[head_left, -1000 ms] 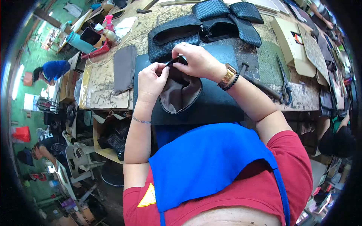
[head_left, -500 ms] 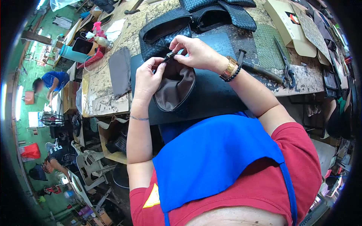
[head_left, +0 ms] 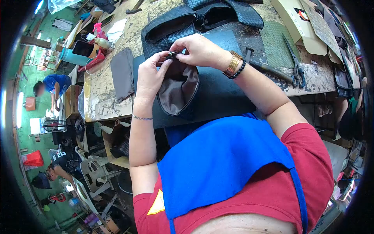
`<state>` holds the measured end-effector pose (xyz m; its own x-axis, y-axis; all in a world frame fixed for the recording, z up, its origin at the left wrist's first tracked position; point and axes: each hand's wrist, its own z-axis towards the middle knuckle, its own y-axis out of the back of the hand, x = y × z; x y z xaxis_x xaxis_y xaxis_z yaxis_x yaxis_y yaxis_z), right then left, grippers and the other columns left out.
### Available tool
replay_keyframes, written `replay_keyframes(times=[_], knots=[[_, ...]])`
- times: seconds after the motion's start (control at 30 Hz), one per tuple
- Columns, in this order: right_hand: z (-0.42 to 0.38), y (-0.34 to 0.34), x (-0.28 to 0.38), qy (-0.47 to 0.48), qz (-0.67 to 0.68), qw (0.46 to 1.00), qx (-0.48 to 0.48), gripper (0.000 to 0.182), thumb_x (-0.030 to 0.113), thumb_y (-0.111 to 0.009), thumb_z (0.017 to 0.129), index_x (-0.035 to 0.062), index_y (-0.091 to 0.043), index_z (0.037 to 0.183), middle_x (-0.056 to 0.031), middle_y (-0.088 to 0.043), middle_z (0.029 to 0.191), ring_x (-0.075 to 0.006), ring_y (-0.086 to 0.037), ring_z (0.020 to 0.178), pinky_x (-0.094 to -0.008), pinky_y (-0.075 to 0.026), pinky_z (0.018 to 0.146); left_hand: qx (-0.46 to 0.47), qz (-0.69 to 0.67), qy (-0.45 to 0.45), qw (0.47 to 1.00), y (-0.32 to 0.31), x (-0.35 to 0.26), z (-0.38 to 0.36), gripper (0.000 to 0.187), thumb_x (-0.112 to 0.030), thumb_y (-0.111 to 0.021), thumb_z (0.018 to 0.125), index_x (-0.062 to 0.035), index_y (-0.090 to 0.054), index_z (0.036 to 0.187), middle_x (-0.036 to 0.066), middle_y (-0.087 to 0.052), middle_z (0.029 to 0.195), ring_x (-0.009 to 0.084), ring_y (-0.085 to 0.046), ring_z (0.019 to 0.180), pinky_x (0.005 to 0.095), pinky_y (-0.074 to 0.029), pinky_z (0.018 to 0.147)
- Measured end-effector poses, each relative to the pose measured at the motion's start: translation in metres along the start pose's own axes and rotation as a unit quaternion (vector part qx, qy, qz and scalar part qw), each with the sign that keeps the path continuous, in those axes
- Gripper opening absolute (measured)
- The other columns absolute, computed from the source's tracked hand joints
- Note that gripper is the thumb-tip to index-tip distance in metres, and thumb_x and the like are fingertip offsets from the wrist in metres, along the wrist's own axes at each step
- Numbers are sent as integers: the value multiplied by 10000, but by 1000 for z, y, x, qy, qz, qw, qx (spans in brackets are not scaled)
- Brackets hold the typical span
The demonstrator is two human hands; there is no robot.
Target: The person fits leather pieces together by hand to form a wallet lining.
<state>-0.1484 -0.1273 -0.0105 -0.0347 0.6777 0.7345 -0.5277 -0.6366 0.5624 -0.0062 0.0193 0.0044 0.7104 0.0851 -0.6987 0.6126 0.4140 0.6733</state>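
A dark pouch with a brown fabric lining hangs open between my hands, its mouth facing me. My left hand pinches the pouch's upper edge between thumb and fingers. From the other side, my right hand grips the same edge, fingertips close to the left ones. A small shiny metal piece, which looks like a zipper slider, shows between the fingertips. Just beyond lie several black woven-pattern pouches, some with open mouths.
A black board lies under the work. To the right are a hammer, scissors and a cardboard piece. Folded dark fabric and a red basket sit left. Two people are at work on the far left.
Both hands and the pouch have shifted slightly left in the view. My right fingers have come lower and nearer the metal piece. Both hands keep their hold.
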Motion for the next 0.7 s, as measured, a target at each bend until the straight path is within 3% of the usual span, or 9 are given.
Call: replay_keyframes(times=[0.13,0.3,0.4,0.5,0.57,0.6,0.7], knots=[[7,-2,-1,25,-40,999,-1,152,150,-661,787,25,-685,870,-175,-705,868,-329,-692,834,-395,-549,752,-23,59,-26,998,-2,4,2,205,-138,-692,891,-10,-704,1051,126,-728,860,156,-693,764,290,-535,713],[12,-14,1,82,-139,986,-33,150,172,-681,777,47,-668,859,-153,-687,840,-339,-674,837,-399,-538,731,-82,137,-12,987,-8,0,1,152,-215,-689,828,-65,-668,818,128,-691,756,293,-687,687,374,-542,642],[13,-11,12,55,-183,981,42,288,268,-734,805,81,-660,1011,-126,-685,959,-294,-669,966,-388,-520,818,-114,193,15,975,-3,-5,-2,168,-232,-688,807,-72,-644,783,130,-677,731,312,-677,682,394,-538,639],[0,-13,25,252,-155,954,-51,428,396,-753,803,115,-637,1104,-106,-656,1103,-298,-612,1112,-475,-447,984,-152,187,98,966,17,5,-10,192,-232,-699,813,-49,-639,804,119,-659,691,296,-665,644,393,-533,629],[-25,-5,45,227,-91,965,92,522,478,-754,797,147,-611,1175,-81,-616,1193,-294,-549,1210,-574,-300,1108,-148,71,117,980,29,27,-22,201,-222,-716,827,-32,-666,865,100,-655,678,258,-650,611,366,-535,635],[-35,-4,48,219,-79,958,167,529,505,-766,780,164,-618,1156,-57,-631,1165,-266,-568,1191,-614,-229,1141,-133,9,122,984,33,29,-33,250,-241,-758,813,-44,-688,951,87,-681,788,251,-664,754,342,-533,704],[-61,-19,31,261,-114,945,162,368,380,-771,814,176,-640,1092,-5,-630,1101,-214,-589,1107,-614,-219,1147,-166,29,-107,980,28,6,-72,311,-289,-799,779,-96,-696,1001,68,-696,958,273,-652,1007,411,-483,922]])
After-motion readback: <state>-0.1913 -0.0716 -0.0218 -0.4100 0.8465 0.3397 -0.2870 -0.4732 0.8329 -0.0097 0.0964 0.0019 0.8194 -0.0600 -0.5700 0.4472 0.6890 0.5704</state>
